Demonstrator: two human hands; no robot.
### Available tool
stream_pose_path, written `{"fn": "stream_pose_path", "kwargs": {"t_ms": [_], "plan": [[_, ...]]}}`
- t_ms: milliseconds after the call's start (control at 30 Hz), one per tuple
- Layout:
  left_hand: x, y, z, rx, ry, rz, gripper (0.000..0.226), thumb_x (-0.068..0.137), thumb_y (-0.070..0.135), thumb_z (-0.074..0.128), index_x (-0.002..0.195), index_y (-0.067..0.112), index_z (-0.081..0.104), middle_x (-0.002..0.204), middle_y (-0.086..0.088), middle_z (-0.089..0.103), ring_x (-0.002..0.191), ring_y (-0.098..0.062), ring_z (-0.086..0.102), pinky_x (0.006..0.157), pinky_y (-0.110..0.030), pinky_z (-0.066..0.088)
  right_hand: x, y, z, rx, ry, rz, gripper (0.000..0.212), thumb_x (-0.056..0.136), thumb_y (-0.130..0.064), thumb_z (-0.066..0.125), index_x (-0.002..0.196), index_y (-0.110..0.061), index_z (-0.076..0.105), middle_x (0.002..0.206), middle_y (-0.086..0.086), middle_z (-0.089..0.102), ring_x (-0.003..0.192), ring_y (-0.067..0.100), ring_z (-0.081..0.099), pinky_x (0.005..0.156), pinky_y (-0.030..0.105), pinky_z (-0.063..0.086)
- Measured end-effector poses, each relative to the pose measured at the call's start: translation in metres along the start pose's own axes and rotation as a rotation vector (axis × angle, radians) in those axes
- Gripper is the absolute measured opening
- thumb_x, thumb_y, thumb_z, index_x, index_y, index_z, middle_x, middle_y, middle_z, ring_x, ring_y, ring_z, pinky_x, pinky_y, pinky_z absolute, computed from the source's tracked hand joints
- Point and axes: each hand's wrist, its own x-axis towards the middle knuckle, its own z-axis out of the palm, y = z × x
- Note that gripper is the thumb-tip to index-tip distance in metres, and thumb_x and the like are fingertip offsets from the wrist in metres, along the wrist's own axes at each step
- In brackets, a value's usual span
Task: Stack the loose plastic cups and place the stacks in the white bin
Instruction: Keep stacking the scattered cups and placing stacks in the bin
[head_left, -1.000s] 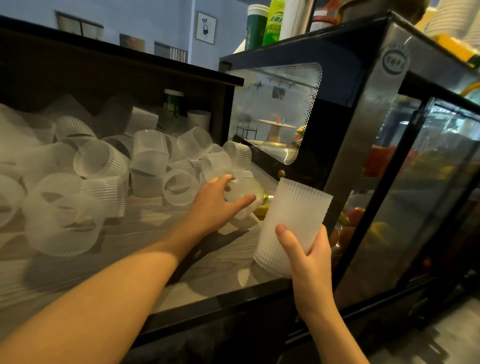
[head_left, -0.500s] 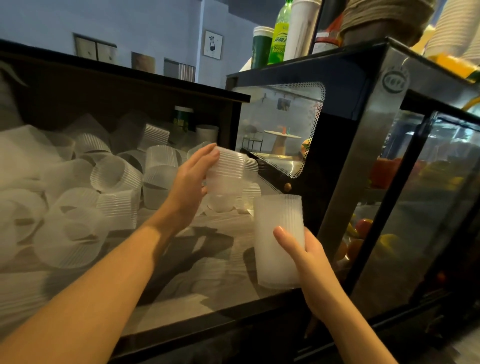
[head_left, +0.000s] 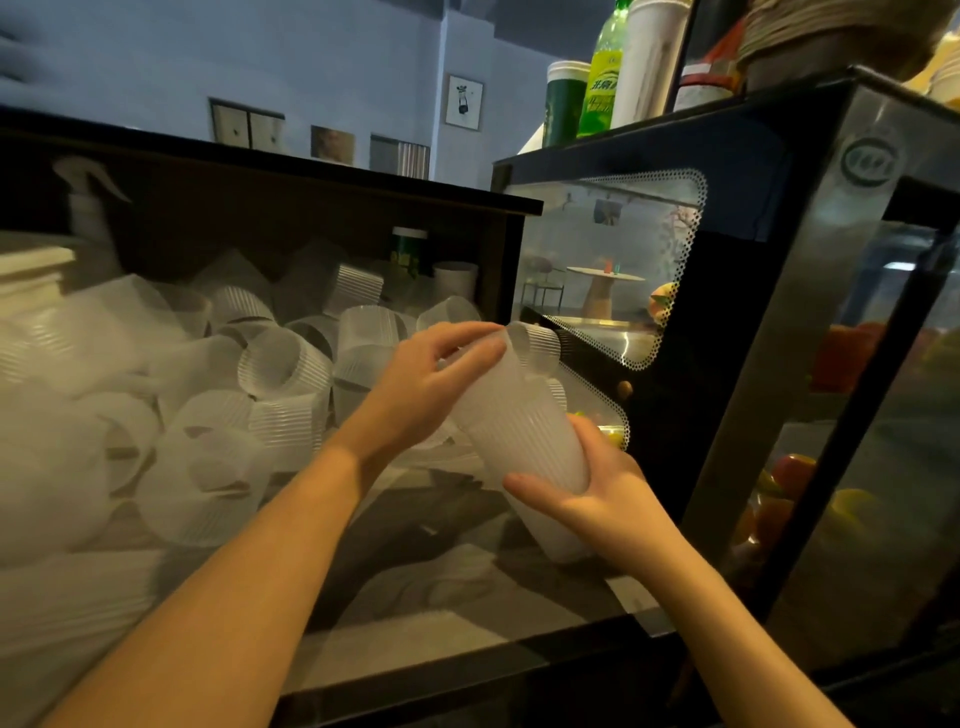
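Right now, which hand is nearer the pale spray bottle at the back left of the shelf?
Left. The left hand is nearer the pale spray bottle; the right hand is farther right.

Both bare forearms reach forward; the left hand curls its fingers over the top (thumb hidden); the right hand grips from below, palm up.

A right hand gripped a tilted stack of ribbed plastic cups while the left hand held its upper end. Loose cups lay heaped on the counter behind, beside a glass display case.
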Motion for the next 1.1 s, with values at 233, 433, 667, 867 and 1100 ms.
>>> {"fn": "stream_pose_path", "kwargs": {"t_ms": [233,433,667,867,1100], "plan": [[-0.001,-0.004,0.001,0.174,-0.029,-0.001,0.047,0.089,0.057,0.049,0.129,0.034,0.056,0.122,0.011,0.057,0.108,0.002,0.052,0.086,-0.02,0.046,0.018,-0.001,0.004,-0.057,-0.015,-0.064,0.064,0.071,-0.058,0.076,0.119,-0.038,0.039,0.107,-0.02,0.05,0.095,0.002,0.054,0.072,0.025,0.052],[-0.008,0.006,0.008,0.144,-0.163,-0.093,0.067,0.089,0.065,0.024,0.143,0.032,0.044,0.121,0.025,0.045,0.105,0.02,0.041,0.086,-0.012,0.033,0.036,0.002,0.021,0.005,0.074,-0.085,0.068,0.069,-0.057,0.079,0.12,-0.029,0.043,0.104,-0.016,0.052,0.092,0.006,0.057,0.068,0.027,0.055],[-0.023,0.002,-0.037,0.421,0.212,-0.02,0.07,0.087,0.072,0.033,0.137,0.026,0.051,0.121,0.008,0.058,0.109,-0.005,0.055,0.089,-0.03,0.05,0.058,-0.014,0.034,0.01,0.096,-0.171,0.073,0.07,-0.057,0.076,0.124,-0.028,0.036,0.111,-0.013,0.045,0.095,0.007,0.053,0.065,0.016,0.049],[-0.091,0.001,-0.092,1.268,0.323,-0.25,0.093,0.075,0.088,0.039,0.136,0.019,0.047,0.122,-0.007,0.055,0.109,-0.028,0.052,0.085,-0.042,0.047,0.07,-0.012,0.051,-0.078,0.085,-0.171,0.078,0.069,-0.063,0.074,0.125,-0.023,0.037,0.116,-0.005,0.046,0.097,0.012,0.051,0.068,0.019,0.049],[-0.117,-0.008,-0.085,1.239,0.225,-0.563,0.087,0.069,0.077,0.062,0.131,0.024,0.032,0.131,-0.003,0.042,0.117,-0.03,0.049,0.092,-0.044,0.045,0.066,-0.015,0.063,-0.134,0.082,-0.249,0.075,0.066,-0.065,0.073,0.122,-0.026,0.041,0.105,-0.011,0.044,0.092,0.013,0.052,0.073,0.034,0.055]]}}
